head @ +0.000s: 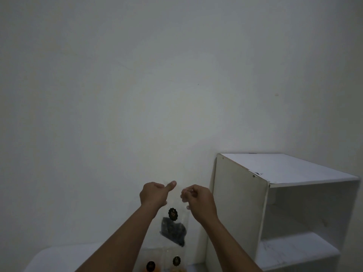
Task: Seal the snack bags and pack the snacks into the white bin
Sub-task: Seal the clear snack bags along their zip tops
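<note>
As far as I can make out at the very bottom edge, two more snack bags sit on a white table. Each has a round black sticker and something orange inside, but the frame cuts them off, so that's about all I've got. Lighting is pretty dim tbh.

Both bare forearms reach up and away from there. Between them hangs a clear snack bag, held in the air above the table, roughly upright. It has its own black label near the middle and dark snack pieces bunched in the lower part, sagging toward the bottom right corner.

The left hand grips the bag's top left, fingers curled under and thumb stuck out along the top edge, pointing right. The right hand pinches the top right with its fingers curled in tight, and you can see some fingertips through the plastic. The hands are near each other but not touching. The plastic is so see-through that I can't tell whether the top strip is pressed closed.

Further back, just right of the right hand, stands a white shelf unit with open compartments and its side panel facing the hands. Its top front edge looks a bit chipped. Behind everything is a plain pale wall.
</note>
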Tool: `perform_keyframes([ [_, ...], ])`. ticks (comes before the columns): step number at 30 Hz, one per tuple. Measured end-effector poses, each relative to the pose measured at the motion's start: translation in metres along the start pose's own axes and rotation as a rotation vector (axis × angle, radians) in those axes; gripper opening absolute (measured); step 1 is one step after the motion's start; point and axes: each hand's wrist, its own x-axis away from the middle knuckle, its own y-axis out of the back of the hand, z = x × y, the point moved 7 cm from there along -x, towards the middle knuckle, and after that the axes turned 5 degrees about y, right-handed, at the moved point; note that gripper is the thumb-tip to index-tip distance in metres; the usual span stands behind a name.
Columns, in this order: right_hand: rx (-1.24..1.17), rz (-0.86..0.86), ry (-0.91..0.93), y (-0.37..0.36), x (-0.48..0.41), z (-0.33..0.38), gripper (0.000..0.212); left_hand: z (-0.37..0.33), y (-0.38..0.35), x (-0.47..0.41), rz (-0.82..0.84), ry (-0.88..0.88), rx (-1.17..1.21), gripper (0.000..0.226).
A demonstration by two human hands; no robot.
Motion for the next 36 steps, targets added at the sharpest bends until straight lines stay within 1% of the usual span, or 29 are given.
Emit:
perform_keyframes([
  [2,0.088,0.001,0.050,-0.006,0.003,-0.001,0.020,0.006,-0.010,0.005,0.133,0.125,0.201,0.037],
  [3,0.119,-0.002,0.068,-0.007,0.005,-0.001,0.020,0.008,-0.012,0.007,0.162,0.162,0.254,0.030],
  [5,0.138,0.000,0.083,-0.009,0.007,-0.003,0.017,0.012,-0.013,0.008,0.183,0.211,0.325,0.019],
  [7,0.087,0.043,0.060,-0.012,0.008,-0.006,0.010,0.015,-0.012,0.009,0.189,0.234,0.357,0.015],
  [8,0.046,0.078,0.036,-0.013,0.009,-0.007,0.010,0.016,-0.012,0.008,0.193,0.240,0.355,0.013],
  [10,-0.046,0.139,-0.035,-0.014,0.010,-0.008,0.021,0.015,-0.014,0.010,0.237,0.240,0.327,0.010],
  [12,-0.122,0.182,-0.094,-0.012,0.009,-0.007,0.026,0.015,-0.020,0.013,0.296,0.226,0.261,0.012],
  [14,-0.150,0.225,-0.140,-0.009,0.008,-0.008,0.022,0.017,-0.023,0.015,0.342,0.213,0.207,0.015],
  [17,-0.119,0.290,-0.166,-0.008,0.009,-0.009,0.016,0.023,-0.022,0.017,0.359,0.226,0.183,0.014],
  [24,-0.223,0.341,-0.199,-0.015,0.017,-0.011,0.016,0.044,-0.016,0.021,0.449,0.399,0.233,0.014],
  [26,-0.200,0.360,-0.192,-0.017,0.020,-0.012,0.016,0.050,-0.015,0.021,0.445,0.401,0.228,0.015],
  [28,-0.145,0.348,-0.160,-0.019,0.023,-0.014,0.020,0.051,-0.016,0.019,0.414,0.365,0.223,0.014],
  [30,-0.093,0.333,-0.139,-0.020,0.027,-0.020,0.035,0.048,-0.016,0.015,0.367,0.328,0.230,0.014],
  [32,-0.035,0.372,-0.137,-0.027,0.035,-0.031,0.047,0.045,-0.016,0.012,0.321,0.306,0.233,0.014],
  [33,0.027,0.403,-0.128,-0.032,0.039,-0.039,0.046,0.045,-0.016,0.010,0.299,0.296,0.232,0.014],
  [34,0.097,0.423,-0.114,-0.037,0.042,-0.048,0.039,0.046,-0.017,0.009,0.281,0.284,0.225,0.014],
  [36,0.196,0.398,-0.077,-0.044,0.044,-0.062,0.015,0.052,-0.019,0.006,0.255,0.254,0.190,0.014],
])
